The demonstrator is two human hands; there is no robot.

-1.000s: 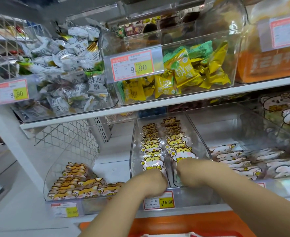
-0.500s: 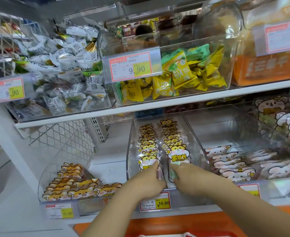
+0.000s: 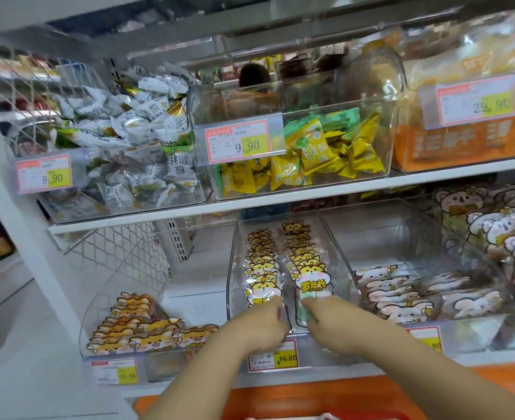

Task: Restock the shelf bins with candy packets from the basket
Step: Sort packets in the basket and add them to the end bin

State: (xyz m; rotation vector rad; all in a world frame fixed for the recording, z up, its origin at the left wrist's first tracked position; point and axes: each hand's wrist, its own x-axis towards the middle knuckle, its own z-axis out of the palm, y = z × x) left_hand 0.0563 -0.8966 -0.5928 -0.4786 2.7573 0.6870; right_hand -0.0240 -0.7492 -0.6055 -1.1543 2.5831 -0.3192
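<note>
Two packet rows (image 3: 262, 262), clear bin (image 3: 336, 244), left hand (image 3: 259, 324), right hand (image 3: 332, 318) pinching front packet (image 3: 312, 284)

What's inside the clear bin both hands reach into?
Two rows of cartoon-animal packets fill the middle bin. The left hand and right hand cover the front packets' lower parts; the bin floor is hidden.

Everything is seen through one wide-angle camera worn on the head, turned forward and slightly down at the shelf (image 3: 280, 199). The middle bin (image 3: 233, 277) and its packets (image 3: 311, 280) are viewed from close, at arm's reach. Both forearms (image 3: 207, 371) are taken in from the bottom edge.
</note>
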